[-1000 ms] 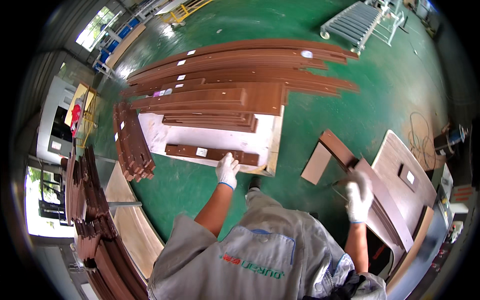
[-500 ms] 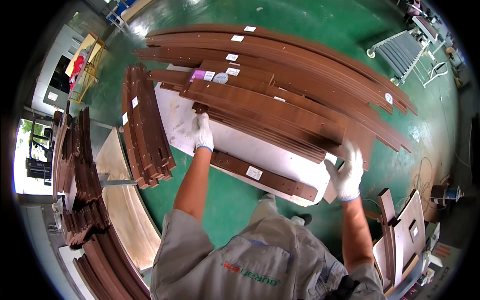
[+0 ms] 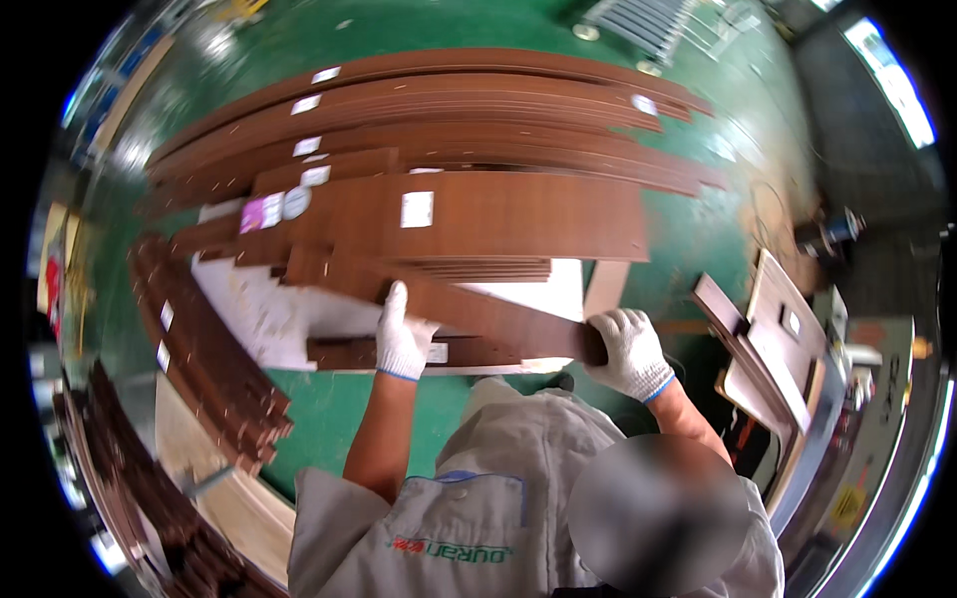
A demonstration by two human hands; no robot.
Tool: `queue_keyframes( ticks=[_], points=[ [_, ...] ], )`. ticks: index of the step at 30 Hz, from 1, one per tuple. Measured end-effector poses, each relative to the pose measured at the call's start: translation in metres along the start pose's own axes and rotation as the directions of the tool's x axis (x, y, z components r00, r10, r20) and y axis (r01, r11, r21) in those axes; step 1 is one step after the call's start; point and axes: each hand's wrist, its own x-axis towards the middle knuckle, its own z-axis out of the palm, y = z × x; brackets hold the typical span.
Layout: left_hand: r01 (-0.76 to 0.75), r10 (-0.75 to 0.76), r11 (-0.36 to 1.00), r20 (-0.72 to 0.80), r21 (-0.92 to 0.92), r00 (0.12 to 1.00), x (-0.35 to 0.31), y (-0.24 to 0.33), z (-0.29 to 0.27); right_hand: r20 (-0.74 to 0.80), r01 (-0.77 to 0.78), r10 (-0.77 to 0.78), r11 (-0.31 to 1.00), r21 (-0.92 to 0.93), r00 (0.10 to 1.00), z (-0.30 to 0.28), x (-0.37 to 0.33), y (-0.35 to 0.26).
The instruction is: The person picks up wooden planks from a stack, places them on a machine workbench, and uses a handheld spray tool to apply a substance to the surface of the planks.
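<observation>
A long brown board (image 3: 474, 312) lies slanted between my two white-gloved hands, its right end nearer to me than its left. My right hand (image 3: 630, 354) is wrapped round its right end. At the board's near edge, my left hand (image 3: 401, 337) holds on with the thumb on top; its other fingers are partly hidden. Beyond it is a wide brown panel (image 3: 528, 214) with a white label (image 3: 417, 209). Under the held board, a stack of narrow boards (image 3: 488, 269) and a labelled strip (image 3: 344, 353) show on the white surface (image 3: 249, 309).
Long brown boards (image 3: 439, 95) lie in rows at the far side. More board bundles (image 3: 199, 349) stand at the left, beside a pale curved panel (image 3: 244, 508). A cart (image 3: 797, 384) with boards is at the right. A roller conveyor (image 3: 638, 25) stands at the back on the green floor.
My right hand has gone from open to gripping the board's end, and the board has swung toward me. The wide panel's label now shows. The view has turned right.
</observation>
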Motion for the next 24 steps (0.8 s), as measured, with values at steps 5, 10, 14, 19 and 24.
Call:
queue_keyframes(
  ticks=[5,10,14,19,24],
  points=[
    [0.187,-0.181,0.979,-0.074,0.08,0.981,-0.045,-0.099,0.061,-0.053,-0.317,0.312,0.94,-0.127,0.948,-0.024,-0.119,0.027],
    [0.455,-0.476,0.874,0.107,0.17,0.873,-0.079,-0.206,0.133,-0.238,-0.353,0.336,0.935,-0.034,0.911,-0.044,-0.15,0.034],
    [0.579,-0.691,0.719,0.306,0.385,0.654,-0.076,-0.298,0.191,-0.335,-0.518,0.5,0.854,0.042,0.798,-0.075,-0.245,0.116],
    [0.461,-0.749,0.563,0.189,0.686,0.635,-0.075,-0.372,0.225,-0.379,-0.717,0.646,0.693,-0.075,0.663,-0.133,-0.37,0.237],
    [0.502,-0.659,0.54,-0.032,0.676,0.752,-0.074,-0.4,0.199,-0.369,-0.625,0.571,0.78,-0.034,0.733,-0.16,-0.463,0.357]
  ],
)
